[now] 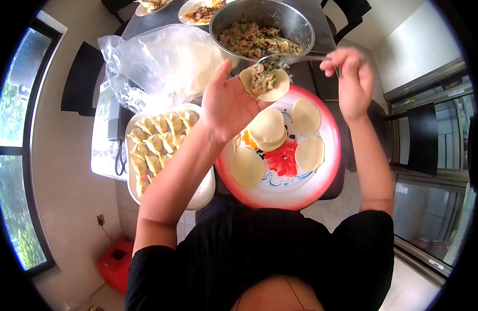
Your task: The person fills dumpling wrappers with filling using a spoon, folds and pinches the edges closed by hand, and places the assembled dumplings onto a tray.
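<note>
My left hand is palm up, with a round dumpling wrapper lying across its fingers. A lump of minced filling sits on that wrapper. My right hand, slightly blurred, pinches the handle of a metal spoon, whose head is at the filling's upper edge. Below the hands is a red-rimmed enamel tray with a flower pattern. On it lie a stack of wrappers and several single wrappers. Beyond my hands stands a steel bowl of minced filling.
Left of the enamel tray, a white tray carries rows of folded dumplings. Behind it lies a clear plastic bag. Plates of food stand at the table's far end. Dark chairs and a red container are around the table.
</note>
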Motion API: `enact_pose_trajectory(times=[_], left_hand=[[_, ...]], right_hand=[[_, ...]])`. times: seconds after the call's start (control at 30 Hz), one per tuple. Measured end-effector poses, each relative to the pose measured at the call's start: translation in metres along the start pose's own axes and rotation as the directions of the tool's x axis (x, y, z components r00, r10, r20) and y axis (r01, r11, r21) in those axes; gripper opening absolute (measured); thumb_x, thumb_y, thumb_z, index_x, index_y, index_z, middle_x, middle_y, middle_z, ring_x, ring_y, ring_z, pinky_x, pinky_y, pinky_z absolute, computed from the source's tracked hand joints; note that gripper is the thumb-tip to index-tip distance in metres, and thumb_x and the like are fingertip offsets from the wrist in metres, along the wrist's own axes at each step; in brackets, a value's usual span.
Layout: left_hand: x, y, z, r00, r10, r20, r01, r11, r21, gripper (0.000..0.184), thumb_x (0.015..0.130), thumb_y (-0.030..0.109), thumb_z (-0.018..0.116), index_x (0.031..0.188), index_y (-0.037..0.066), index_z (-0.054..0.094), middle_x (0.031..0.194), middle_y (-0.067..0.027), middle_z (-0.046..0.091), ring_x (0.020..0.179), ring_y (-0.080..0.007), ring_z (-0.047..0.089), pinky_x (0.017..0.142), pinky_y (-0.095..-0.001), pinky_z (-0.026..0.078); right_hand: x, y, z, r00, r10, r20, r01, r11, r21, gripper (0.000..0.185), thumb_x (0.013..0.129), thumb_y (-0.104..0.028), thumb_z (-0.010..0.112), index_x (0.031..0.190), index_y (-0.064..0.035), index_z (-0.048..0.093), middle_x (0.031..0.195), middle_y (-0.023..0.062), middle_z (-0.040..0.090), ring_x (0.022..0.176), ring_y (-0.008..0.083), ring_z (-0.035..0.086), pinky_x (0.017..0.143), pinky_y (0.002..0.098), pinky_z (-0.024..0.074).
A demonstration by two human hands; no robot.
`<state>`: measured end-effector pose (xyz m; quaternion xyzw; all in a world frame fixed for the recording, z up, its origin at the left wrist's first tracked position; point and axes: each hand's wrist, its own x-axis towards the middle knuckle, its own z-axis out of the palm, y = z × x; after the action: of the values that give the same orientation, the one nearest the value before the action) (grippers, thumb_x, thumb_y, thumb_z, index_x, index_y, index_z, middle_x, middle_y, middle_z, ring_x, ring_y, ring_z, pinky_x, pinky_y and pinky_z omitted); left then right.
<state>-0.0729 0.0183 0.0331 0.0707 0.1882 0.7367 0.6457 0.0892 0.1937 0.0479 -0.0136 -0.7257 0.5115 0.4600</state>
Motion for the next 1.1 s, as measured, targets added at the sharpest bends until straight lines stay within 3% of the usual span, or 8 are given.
enact_pose_trajectory(times=[0.1,0.2,0.6,0.7,0.8,0.9,1.0,1.1], left_hand=[[0.000,-0.001,-0.002,1.000,0.002,-0.009,-0.002,1.000,-0.009,0.071,0.103,0.049,0.018,0.141,-0.009,0.033,0.141,-0.0248,0.045,0.131,-0.0373,0.045,0.113,-0.0472,0.034],[-0.003,-0.002,-0.004,1.000,-0.003,0.006,0.003,1.000,-0.015,0.071,0.104,0.047,0.017,0.142,-0.011,0.031,0.142,-0.0264,0.043,0.134,-0.0387,0.042,0.116,-0.0480,0.031],[-0.005,-0.007,-0.008,0.998,0.012,-0.056,-0.009,0.999,0.049,0.068,0.105,0.045,0.016,0.141,-0.010,0.035,0.142,-0.0269,0.044,0.133,-0.0395,0.042,0.116,-0.0481,0.031],[-0.006,-0.008,-0.009,0.999,0.002,-0.045,-0.001,0.999,0.036,0.068,0.105,0.045,0.017,0.141,-0.010,0.034,0.142,-0.0274,0.043,0.134,-0.0398,0.042,0.116,-0.0477,0.031],[-0.008,-0.007,-0.008,1.000,-0.008,-0.030,0.010,0.999,0.053,0.067,0.105,0.045,0.018,0.141,-0.010,0.033,0.142,-0.0275,0.043,0.134,-0.0396,0.042,0.116,-0.0472,0.032],[-0.009,-0.007,-0.006,1.000,-0.008,-0.030,0.009,0.998,0.058,0.067,0.105,0.044,0.018,0.141,-0.010,0.033,0.143,-0.0275,0.042,0.134,-0.0393,0.042,0.116,-0.0465,0.032],[-0.011,-0.006,-0.002,0.999,-0.012,-0.035,0.014,0.998,0.062,0.067,0.105,0.045,0.019,0.140,-0.010,0.036,0.141,-0.0265,0.045,0.132,-0.0380,0.045,0.114,-0.0460,0.034],[-0.014,-0.006,0.000,0.999,-0.017,-0.036,0.020,0.997,0.079,0.067,0.105,0.045,0.020,0.136,-0.011,0.040,0.136,-0.0248,0.050,0.128,-0.0362,0.050,0.112,-0.0456,0.037]], right_hand=[[-0.019,-0.012,-0.007,0.905,-0.300,0.302,0.386,0.878,-0.283,0.026,0.099,-0.023,0.052,0.085,-0.0037,0.063,0.085,0.0085,0.066,0.075,0.0189,0.062,0.071,0.0314,0.0437],[-0.038,-0.024,-0.007,0.840,-0.401,0.366,0.528,0.758,-0.382,0.018,0.094,-0.019,0.057,0.085,-0.0063,0.065,0.086,0.0086,0.067,0.076,0.0222,0.064,0.072,0.0346,0.0425],[-0.055,-0.020,-0.004,0.905,-0.329,0.268,0.410,0.842,-0.351,0.022,0.098,-0.021,0.053,0.085,-0.0055,0.063,0.085,0.0085,0.068,0.076,0.0219,0.064,0.078,0.0338,0.0430],[-0.055,-0.019,-0.004,0.939,-0.307,0.157,0.342,0.889,-0.305,0.027,0.100,-0.023,0.051,0.085,-0.0031,0.062,0.083,0.0088,0.067,0.075,0.0212,0.062,0.078,0.0335,0.0437],[-0.065,-0.016,0.006,0.992,-0.038,-0.124,0.039,0.999,0.005,0.030,0.101,-0.025,0.050,0.086,-0.0015,0.061,0.080,0.0089,0.065,0.075,0.0206,0.061,0.077,0.0324,0.0442],[-0.062,-0.014,0.006,0.980,0.001,-0.197,0.003,1.000,0.017,0.032,0.101,-0.026,0.049,0.085,-0.0008,0.060,0.077,0.0091,0.064,0.074,0.0206,0.061,0.077,0.0316,0.0445],[-0.057,-0.017,-0.004,0.923,-0.382,0.043,0.381,0.894,-0.238,0.032,0.101,-0.027,0.050,0.084,-0.0017,0.060,0.077,0.0097,0.064,0.074,0.0202,0.061,0.076,0.0319,0.0442],[-0.055,-0.025,-0.005,0.893,-0.405,0.195,0.448,0.839,-0.309,0.032,0.101,-0.027,0.051,0.082,-0.0027,0.060,0.076,0.0096,0.064,0.073,0.0208,0.061,0.076,0.0322,0.0440]])
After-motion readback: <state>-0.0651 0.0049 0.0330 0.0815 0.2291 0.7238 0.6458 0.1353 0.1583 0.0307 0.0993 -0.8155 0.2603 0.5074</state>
